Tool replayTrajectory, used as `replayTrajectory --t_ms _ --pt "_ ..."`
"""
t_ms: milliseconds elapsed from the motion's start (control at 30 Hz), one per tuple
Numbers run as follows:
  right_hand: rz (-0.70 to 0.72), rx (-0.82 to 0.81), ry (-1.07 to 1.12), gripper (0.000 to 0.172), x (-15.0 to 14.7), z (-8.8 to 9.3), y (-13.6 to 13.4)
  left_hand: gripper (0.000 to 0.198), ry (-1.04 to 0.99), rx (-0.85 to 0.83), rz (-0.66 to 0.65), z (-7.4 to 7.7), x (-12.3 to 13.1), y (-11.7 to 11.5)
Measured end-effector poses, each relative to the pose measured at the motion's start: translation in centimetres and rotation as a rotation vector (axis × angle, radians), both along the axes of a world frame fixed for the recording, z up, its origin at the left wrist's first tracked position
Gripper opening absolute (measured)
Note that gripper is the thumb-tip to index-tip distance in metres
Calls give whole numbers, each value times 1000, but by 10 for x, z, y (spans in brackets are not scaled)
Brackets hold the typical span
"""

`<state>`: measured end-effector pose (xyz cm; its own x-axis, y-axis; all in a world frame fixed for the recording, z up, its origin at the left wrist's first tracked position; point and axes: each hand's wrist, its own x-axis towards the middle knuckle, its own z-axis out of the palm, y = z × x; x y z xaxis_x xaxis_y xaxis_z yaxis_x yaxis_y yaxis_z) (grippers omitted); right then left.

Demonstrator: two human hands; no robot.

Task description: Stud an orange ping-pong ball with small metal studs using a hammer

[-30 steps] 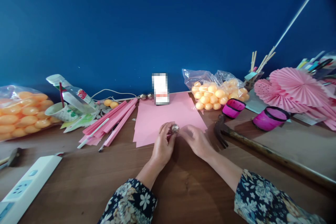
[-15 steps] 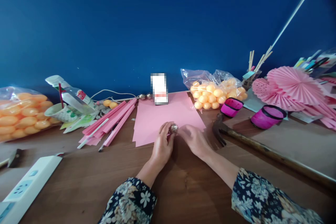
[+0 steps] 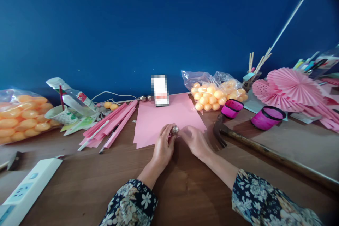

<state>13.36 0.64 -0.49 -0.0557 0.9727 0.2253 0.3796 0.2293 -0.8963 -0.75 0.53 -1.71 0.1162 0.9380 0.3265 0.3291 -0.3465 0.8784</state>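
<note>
My left hand (image 3: 163, 144) grips a small shiny silver ball (image 3: 174, 130) between thumb and fingers, over the near edge of the pink paper sheets (image 3: 166, 116). Just right of the ball is my right hand (image 3: 194, 141), its thumb and fingertips drawn together in a pinch. Its fingertips are slightly blurred, and whether they touch the ball or hold something tiny I cannot make out. More silver balls (image 3: 143, 98) lie at the back by the wall, left of an upright phone (image 3: 160, 90).
A hammer (image 3: 238, 137) and two magenta bands (image 3: 268, 117) lie at right, near pink paper fans (image 3: 293, 90). Bags of orange balls (image 3: 209, 95) stand at the back. Pink strips (image 3: 113, 123), a paper cup (image 3: 62, 114), a bottle (image 3: 76, 95) and a power strip (image 3: 31, 187) are at left.
The view has shifted very slightly. My right hand has barely moved and stays beside the ball; my left hand keeps its hold on it.
</note>
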Motion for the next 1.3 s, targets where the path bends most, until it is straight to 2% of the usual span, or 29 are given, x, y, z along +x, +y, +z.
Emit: replayTrajectory --t_ms 200,367,500,600,800,900,1000,1067,1167,1300 --pt "-43 46 -28 16 -1 0 0 34 -119 -53 -1 0 2 -2" --pt "24 32 127 16 1 3 0 41 -312 -193 37 10 9 -4" --pt "95 3 195 22 3 7 -3 44 -505 -334 -35 19 10 -7" --pt "105 60 139 24 2 9 -5 40 -626 -379 -60 17 9 -7" --pt "87 186 66 19 1 9 -4 32 -670 -388 -16 13 10 -3" --pt "90 129 118 23 -1 8 -2 35 -822 -469 -22 16 10 -3" --pt "16 68 140 27 0 5 2 36 -995 -579 -28 20 4 0" --pt "-47 79 99 27 2 2 4 33 -1097 -635 -24 22 -2 4" --pt "-97 126 -14 25 5 -2 7 33 -1248 -635 -4 24 -14 10" --pt "12 278 -270 23 2 -4 6 30 -1287 -613 18 24 -20 14"
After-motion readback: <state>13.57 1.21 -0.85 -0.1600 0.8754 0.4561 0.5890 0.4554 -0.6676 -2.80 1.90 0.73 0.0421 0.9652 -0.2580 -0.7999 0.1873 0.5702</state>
